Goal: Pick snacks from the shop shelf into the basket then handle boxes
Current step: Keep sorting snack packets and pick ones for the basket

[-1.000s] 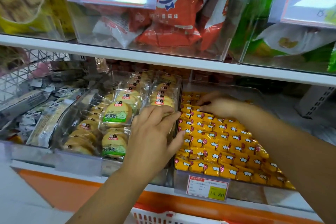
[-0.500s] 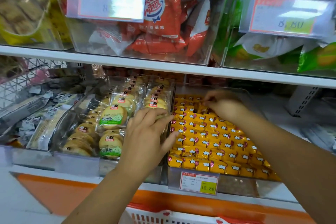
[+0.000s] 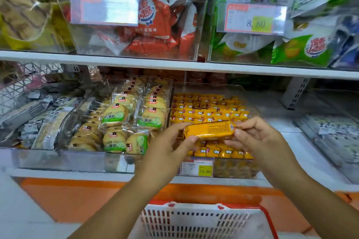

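Faces a white shop shelf of two boards loaded with clear plastic bins. Below it, at the lower frame edge, a white slotted plastic basket with a red rim, well under the hands. On the lower board, a clear bin of small yellow-wrapped snacks, just beside a clear bin of round pale biscuits in green-labelled wrappers. Grips with the left hand, thumb and fingers curled round one end, and pinches with the right hand the other end of a long orange-yellow foil snack pack, held level in the air in front of the yellow bin, above the basket and not yet in it. Smallest, a yellow-and-white price tag on that bin's front.

Judged from this: picking under way, one pack out of the bin and in both hands. Left to do: lowering it into the basket, probably more picks, then all the box handling. No boxes in sight.

Cannot tell what lies in the basket, its inside cut off by the frame. Print on the pack too blurred to read. Upper-left price label washed out by glare.
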`<state>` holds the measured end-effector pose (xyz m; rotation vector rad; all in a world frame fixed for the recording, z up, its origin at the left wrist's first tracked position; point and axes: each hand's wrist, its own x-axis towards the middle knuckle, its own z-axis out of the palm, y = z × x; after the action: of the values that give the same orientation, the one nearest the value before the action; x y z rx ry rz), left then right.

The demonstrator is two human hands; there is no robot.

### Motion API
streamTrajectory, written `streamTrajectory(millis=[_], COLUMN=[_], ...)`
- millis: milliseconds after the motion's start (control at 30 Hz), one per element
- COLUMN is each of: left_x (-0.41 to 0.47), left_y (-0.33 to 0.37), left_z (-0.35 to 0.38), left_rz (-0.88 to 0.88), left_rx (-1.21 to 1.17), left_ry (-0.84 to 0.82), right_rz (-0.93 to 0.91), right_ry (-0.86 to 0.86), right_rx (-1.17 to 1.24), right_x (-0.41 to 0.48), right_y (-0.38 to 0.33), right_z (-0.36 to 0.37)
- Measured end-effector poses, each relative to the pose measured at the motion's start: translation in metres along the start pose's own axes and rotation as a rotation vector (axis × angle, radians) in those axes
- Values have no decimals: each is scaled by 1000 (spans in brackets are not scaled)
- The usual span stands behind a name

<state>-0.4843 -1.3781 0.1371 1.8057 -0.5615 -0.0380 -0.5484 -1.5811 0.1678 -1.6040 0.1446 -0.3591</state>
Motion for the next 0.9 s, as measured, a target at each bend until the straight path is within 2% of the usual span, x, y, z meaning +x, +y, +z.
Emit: streamTrajectory(millis=[133,200,433,800,900], left_x=[-6,-7,-3,3,2], left_y=[5,6,0,-6,-6], left_z=[3,2,-10,-15,-16], left_rz=[-142,-188,-212,-219,-217], left_rx=[-278,-367,-558,-510,-495], left_ry=[2,0,-6,-137,-115], right_rz=[103,100,149,181,183], right_ry=[-109,-118,-188,-241,-270], right_rx=[87,48,82,243,226], right_x=[-11,-11,-1,11,10], right_y=[0,1,10,19,19], right_z=[-5,-5,-10,-20,-20])
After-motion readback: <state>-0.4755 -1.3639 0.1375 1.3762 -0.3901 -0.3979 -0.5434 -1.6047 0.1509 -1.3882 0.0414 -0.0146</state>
